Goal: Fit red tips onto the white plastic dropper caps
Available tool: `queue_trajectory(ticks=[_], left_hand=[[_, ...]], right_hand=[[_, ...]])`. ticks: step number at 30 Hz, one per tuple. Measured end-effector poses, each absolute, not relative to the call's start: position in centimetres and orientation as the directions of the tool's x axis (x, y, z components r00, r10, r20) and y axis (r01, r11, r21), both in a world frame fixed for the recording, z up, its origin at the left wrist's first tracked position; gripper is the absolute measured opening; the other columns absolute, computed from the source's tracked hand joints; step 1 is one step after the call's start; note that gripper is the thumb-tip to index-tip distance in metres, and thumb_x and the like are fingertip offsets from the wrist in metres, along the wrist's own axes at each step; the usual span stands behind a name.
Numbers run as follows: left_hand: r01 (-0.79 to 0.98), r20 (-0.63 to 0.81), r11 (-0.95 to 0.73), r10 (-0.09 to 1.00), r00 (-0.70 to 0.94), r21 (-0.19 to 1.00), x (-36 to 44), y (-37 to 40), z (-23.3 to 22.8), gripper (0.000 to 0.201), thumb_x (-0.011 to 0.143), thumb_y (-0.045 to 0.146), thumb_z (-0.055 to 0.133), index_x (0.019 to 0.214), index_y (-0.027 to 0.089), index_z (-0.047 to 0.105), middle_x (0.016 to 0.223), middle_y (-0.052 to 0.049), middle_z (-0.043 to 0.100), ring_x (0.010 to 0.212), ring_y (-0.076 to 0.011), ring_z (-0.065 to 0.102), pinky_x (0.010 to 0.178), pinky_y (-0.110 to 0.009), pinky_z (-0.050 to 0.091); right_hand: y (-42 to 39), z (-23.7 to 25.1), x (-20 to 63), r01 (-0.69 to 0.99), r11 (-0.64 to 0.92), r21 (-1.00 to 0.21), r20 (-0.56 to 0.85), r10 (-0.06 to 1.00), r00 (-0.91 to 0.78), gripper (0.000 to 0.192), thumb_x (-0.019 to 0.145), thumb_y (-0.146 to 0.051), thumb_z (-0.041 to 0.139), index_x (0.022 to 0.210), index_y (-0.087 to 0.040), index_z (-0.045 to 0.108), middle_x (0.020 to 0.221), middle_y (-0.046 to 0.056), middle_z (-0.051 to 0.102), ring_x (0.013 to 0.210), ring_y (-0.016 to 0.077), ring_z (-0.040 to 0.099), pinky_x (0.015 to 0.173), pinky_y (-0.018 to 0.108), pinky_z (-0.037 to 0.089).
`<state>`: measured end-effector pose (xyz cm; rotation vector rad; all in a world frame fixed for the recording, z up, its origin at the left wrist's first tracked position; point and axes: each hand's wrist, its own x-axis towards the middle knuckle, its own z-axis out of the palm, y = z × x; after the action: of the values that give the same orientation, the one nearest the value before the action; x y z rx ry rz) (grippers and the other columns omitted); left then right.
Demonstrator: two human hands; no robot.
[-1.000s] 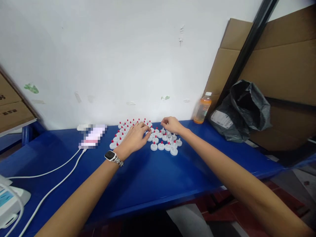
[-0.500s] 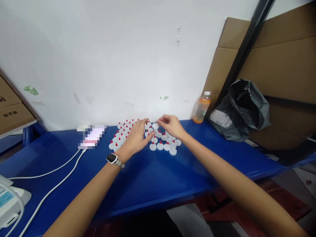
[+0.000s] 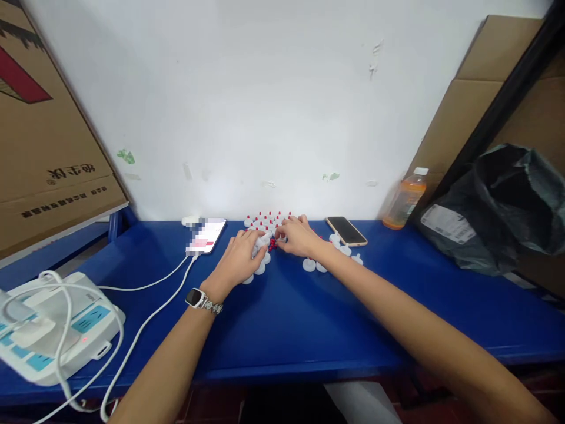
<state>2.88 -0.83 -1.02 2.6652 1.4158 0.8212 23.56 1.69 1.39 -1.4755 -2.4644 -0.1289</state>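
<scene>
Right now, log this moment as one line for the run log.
left hand: on white red-tipped caps | right hand: fingers pinching a cap | phone: right of caps | surface: blue table

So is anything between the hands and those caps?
Nothing visible: the left hand and right hand already rest on the caps, fingers meeting over the middle of the cluster.

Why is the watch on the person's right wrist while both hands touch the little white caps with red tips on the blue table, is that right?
Not quite. The head view shows the watch on the left wrist, not the right. The rest holds: the left hand and right hand both touch the white caps with red tips on the blue table.
</scene>
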Motion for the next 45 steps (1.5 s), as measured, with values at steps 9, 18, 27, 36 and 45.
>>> queue_trajectory(ticks=[9,18,27,36,45], left_hand=[[0.756,0.424,-0.61,0.765,0.486,0.235,3.4,-1.6,-1.0,0.03,0.099,0.039,0.042,0.116,0.021,0.058,0.116,-0.008,0.064,0.109,-0.0282,0.052,0.089,-0.045,0.044],[0.731,0.452,-0.636,0.743,0.494,0.247,3.8,-2.0,-0.9,0.036,0.101,0.039,0.039,0.129,0.019,0.052,0.123,-0.01,0.061,0.115,-0.0287,0.051,0.097,-0.049,0.043],[0.613,0.527,-0.748,0.639,0.56,0.255,5.7,-4.1,-0.5,0.041,0.104,0.035,0.033,0.139,0.016,0.039,0.129,-0.014,0.055,0.121,-0.0263,0.05,0.106,-0.048,0.042],[0.58,0.546,-0.771,0.615,0.569,0.264,5.7,-4.2,-0.7,0.042,0.103,0.036,0.034,0.14,0.017,0.038,0.126,-0.015,0.055,0.119,-0.0272,0.05,0.105,-0.05,0.043],[0.559,0.525,-0.763,0.637,0.564,0.326,5.7,-4.5,-0.4,0.047,0.104,0.038,0.033,0.147,0.018,0.029,0.133,-0.015,0.051,0.124,-0.027,0.05,0.107,-0.05,0.043]], right_hand=[[1.7,0.6,22.6,0.86,0.489,0.143,0.215,0.833,-0.51,0.02,0.091,-0.028,0.058,0.095,-0.019,0.074,0.105,0.014,0.066,0.108,0.031,0.047,0.09,0.042,0.029],[0.1,0.6,24.1,0.745,0.529,-0.406,0.497,0.812,-0.305,0.014,0.091,-0.028,0.057,0.086,-0.018,0.064,0.088,0.007,0.07,0.091,0.022,0.06,0.088,0.04,0.039],[-3.0,0.4,24.9,0.022,0.399,-0.916,0.39,0.905,-0.17,0.033,0.074,-0.048,0.077,0.081,-0.018,0.063,0.071,0.001,0.068,0.064,0.0131,0.06,0.064,0.028,0.047],[-3.9,1.3,25.1,-0.025,0.362,-0.932,0.361,0.915,-0.178,0.034,0.07,-0.047,0.082,0.075,-0.018,0.064,0.067,0.001,0.067,0.059,0.0114,0.057,0.061,0.027,0.047],[-3.5,0.7,24.0,-0.141,0.306,-0.942,0.322,0.939,-0.118,0.037,0.066,-0.049,0.084,0.072,-0.018,0.064,0.065,0.0,0.065,0.058,0.0102,0.053,0.06,0.027,0.044]])
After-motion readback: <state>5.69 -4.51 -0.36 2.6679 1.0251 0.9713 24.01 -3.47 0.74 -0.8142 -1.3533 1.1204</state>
